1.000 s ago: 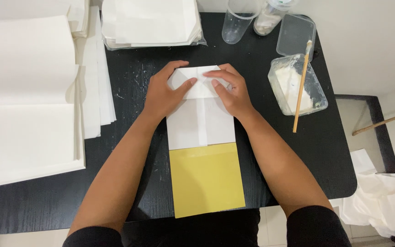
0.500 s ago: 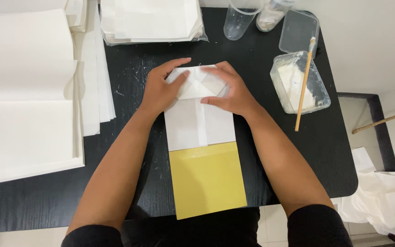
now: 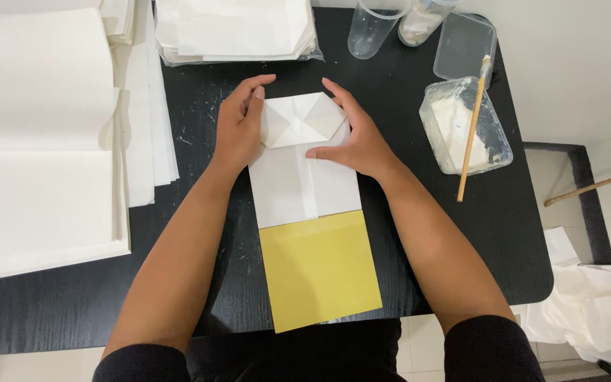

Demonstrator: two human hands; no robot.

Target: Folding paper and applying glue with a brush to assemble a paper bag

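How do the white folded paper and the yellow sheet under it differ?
The white folded paper is creased, with diamond-shaped folds at its far end; the yellow sheet looks flat and unfolded. The left hand and right hand press the white paper; the yellow sheet is untouched. Both lie on the black table.

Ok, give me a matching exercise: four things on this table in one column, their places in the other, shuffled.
Things:
1. folded white paper
2. yellow sheet
3. stick
4. clear cup

Places:
A. leaning in the plastic tub
B. far edge of the table
C. between both hands
D. nearest the person

Pairs: 1-C, 2-D, 3-A, 4-B
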